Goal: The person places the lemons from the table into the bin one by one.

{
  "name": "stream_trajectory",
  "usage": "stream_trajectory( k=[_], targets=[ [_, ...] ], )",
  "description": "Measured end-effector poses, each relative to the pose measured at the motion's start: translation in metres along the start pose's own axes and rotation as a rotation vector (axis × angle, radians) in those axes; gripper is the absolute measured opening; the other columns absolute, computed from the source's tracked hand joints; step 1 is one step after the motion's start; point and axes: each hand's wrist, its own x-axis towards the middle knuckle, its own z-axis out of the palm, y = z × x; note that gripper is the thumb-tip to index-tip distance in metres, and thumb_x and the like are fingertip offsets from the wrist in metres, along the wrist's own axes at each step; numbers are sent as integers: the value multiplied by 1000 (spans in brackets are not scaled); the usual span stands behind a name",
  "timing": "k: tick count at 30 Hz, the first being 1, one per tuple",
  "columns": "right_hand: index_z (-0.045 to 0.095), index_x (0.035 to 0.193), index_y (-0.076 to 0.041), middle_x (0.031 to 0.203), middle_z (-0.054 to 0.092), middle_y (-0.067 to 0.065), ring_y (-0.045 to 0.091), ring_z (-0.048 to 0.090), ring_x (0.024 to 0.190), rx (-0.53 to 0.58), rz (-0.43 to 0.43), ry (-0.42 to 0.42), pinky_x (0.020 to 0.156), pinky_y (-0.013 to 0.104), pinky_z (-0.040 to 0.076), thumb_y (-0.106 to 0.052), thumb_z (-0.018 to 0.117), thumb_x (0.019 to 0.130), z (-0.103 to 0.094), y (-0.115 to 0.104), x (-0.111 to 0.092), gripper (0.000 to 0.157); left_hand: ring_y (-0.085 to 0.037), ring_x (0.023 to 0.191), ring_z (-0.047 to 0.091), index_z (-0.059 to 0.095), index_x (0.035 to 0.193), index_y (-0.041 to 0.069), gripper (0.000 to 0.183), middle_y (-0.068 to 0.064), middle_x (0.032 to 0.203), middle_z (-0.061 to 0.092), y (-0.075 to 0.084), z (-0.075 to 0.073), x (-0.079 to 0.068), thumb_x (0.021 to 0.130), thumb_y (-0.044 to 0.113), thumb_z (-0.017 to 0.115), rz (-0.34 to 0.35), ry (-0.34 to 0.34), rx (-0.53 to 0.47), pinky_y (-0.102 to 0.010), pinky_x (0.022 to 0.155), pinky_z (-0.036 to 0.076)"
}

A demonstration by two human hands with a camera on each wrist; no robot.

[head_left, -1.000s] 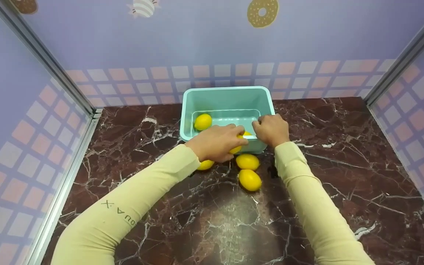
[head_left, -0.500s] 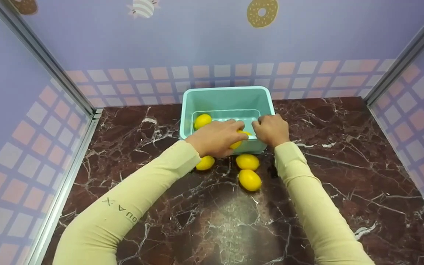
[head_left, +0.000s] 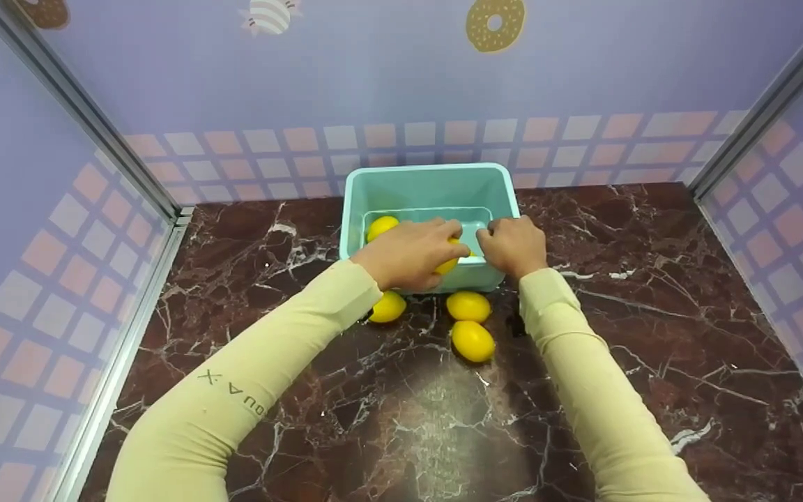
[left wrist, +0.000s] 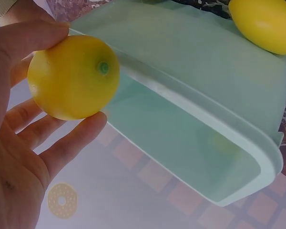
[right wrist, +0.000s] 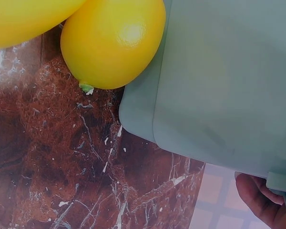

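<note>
Head view: the left hand [head_left: 412, 259] is cupping a lemon [left wrist: 72, 76] over the tub [head_left: 431, 183], while the right hand [head_left: 513, 245] is pinching its rim, steadying it.

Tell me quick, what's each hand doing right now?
Left hand: holding a lemon over the near rim of the teal bin.
Right hand: gripping the bin's near rim.
</note>
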Motion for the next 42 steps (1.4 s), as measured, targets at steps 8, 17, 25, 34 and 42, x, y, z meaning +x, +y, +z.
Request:
stream_trajectory(
  k=[8, 17, 25, 34, 42],
  targets=[
    [51, 60, -13, 73, 63, 14, 39, 61, 86, 1, 3, -5, 71, 55, 49, -37, 39, 92, -1, -1, 0, 41, -20, 89, 53, 63, 120, 17, 37, -7, 114, 54, -6, -3, 2, 83, 16, 66, -33, -9, -30, -32, 72, 53],
    [55, 65, -12, 80, 65, 15, 40, 60, 93, -6, 14, -24, 77, 56, 48, -39, 38, 93, -2, -2, 0, 43, -23, 101, 54, 59, 127, 19, 42, -8, 124, 52, -13, -6, 6, 86, 20, 65, -89, -67, -33, -36, 82, 54],
    [48, 60, -13, 67, 57, 11, 39, 60, 86, -3, 7, -29, 69, 53, 48, -37, 38, 94, -2, -2, -1, 43, -22, 97, 54, 60, 127, 17, 45, -8, 122, 53, -18, -5, 9, 83, 17, 67, -112, -43, -60, -35, 78, 54],
    [54, 64, -12, 78, 65, 15, 40, 61, 89, -9, 14, -23, 74, 56, 49, -38, 38, 93, -2, -1, 0, 42, -21, 95, 54, 61, 128, 18, 46, -8, 121, 54, -21, -4, 10, 82, 16, 67, -132, -46, -68, -36, 76, 55],
    [58, 67, -11, 83, 67, 15, 40, 61, 92, -11, 21, -27, 75, 57, 49, -39, 38, 93, -2, -1, 0, 43, -22, 97, 54, 60, 127, 18, 45, -8, 122, 53, -24, -5, 11, 83, 16, 66, -151, -49, -68, -37, 77, 55]
  ],
)
